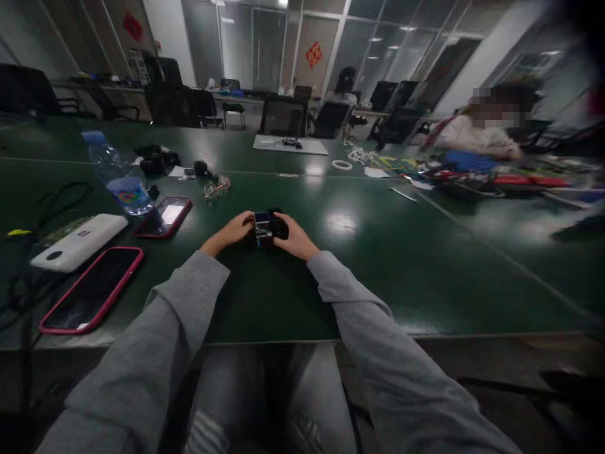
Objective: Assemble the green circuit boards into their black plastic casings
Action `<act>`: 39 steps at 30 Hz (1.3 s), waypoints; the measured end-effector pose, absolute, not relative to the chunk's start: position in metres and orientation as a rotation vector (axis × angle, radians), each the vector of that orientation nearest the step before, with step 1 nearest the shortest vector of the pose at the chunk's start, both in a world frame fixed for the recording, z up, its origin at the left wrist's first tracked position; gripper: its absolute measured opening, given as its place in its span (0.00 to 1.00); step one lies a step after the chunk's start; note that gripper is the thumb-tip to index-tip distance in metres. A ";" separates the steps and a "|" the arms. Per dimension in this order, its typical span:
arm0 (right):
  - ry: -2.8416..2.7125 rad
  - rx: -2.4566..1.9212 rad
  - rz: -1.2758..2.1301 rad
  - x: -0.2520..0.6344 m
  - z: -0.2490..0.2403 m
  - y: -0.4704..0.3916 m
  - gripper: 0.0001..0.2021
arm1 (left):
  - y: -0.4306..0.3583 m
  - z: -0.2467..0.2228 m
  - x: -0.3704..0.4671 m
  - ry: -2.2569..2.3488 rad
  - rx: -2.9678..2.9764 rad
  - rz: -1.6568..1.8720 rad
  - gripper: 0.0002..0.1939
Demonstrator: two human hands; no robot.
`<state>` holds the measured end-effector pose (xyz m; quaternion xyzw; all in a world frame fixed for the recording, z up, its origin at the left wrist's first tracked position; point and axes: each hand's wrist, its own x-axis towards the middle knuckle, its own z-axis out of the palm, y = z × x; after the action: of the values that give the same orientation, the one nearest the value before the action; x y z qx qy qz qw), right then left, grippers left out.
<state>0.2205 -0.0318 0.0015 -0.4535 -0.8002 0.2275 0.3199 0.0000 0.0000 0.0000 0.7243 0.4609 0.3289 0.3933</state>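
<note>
- White plastic shows a short dark mark, something like "01", on the slab-like device point(80, 243) at our left; the printing on the water bottle's point(128, 191) coloured label is too blurred for us to read.
- Red diamond-shaped paper point(314, 55) on the door across the room carries characters we cannot make out.
- Between our two hands sits the small black gadget point(263, 231), with a little screen on top and bare circuit parts facing us.
- Our left hand point(235, 229) grips its left side and our right hand point(293, 237) its right, fingers curled in close; both are holding it, and our fingers cover part of its sides.
- It is over the green table point(283, 302), near the front edge; whether it rests on the surface or is slightly raised, we cannot tell.
- Left of our left hand lie the pink-cased phone point(92, 290) and a second phone point(164, 218), the latter just beside the bottle.
- Beyond our hands are eyeglasses point(217, 187), a white ring point(341, 164) and a pale board point(290, 145).
- Farther right, another person point(477, 135) sits behind a blue bundle point(469, 161) and tangled cables point(397, 165).
</note>
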 end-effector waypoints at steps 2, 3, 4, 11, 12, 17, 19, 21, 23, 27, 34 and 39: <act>-2.132 -1.213 0.578 0.222 0.000 -0.030 0.38 | 0.000 0.001 0.001 1.182 1.860 0.847 0.12; -2.151 -1.226 0.574 0.223 0.000 -0.029 0.38 | 0.000 0.001 0.001 1.185 1.866 0.852 0.12; -2.173 -1.239 0.574 0.224 0.001 -0.029 0.40 | 0.000 0.001 0.002 1.185 1.869 0.858 0.12; -2.331 -1.303 0.657 0.232 0.012 -0.035 0.48 | 0.000 0.000 0.002 1.151 1.818 0.869 0.14; -2.325 -1.313 0.647 0.232 0.013 -0.036 0.49 | -0.001 0.000 0.002 1.155 1.815 0.868 0.14; -2.247 -1.351 0.563 0.229 0.015 -0.042 0.52 | -0.002 0.002 0.002 1.152 1.837 0.875 0.14; -2.230 -1.332 0.549 0.227 0.016 -0.043 0.50 | -0.002 0.002 0.002 1.158 1.841 0.877 0.14; -2.211 -1.318 0.522 0.227 0.017 -0.044 0.46 | -0.001 0.001 0.001 1.167 1.849 0.869 0.14; -2.201 -1.301 0.500 0.227 0.018 -0.044 0.43 | 0.001 -0.001 0.000 1.166 1.858 0.865 0.15; -2.215 -1.262 0.479 0.227 0.019 -0.045 0.40 | 0.004 -0.005 -0.002 1.161 1.868 0.874 0.15; -2.210 -1.262 0.393 0.223 0.017 -0.049 0.38 | -0.001 0.001 0.001 1.179 1.871 0.863 0.15; -2.223 -1.272 0.382 0.221 0.017 -0.050 0.38 | -0.001 0.001 0.001 1.177 1.873 0.873 0.15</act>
<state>0.2212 -0.0505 0.0172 -0.4725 -0.8260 0.1421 0.2726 0.0013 -0.0008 0.0011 0.7308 0.4592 0.3407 0.3728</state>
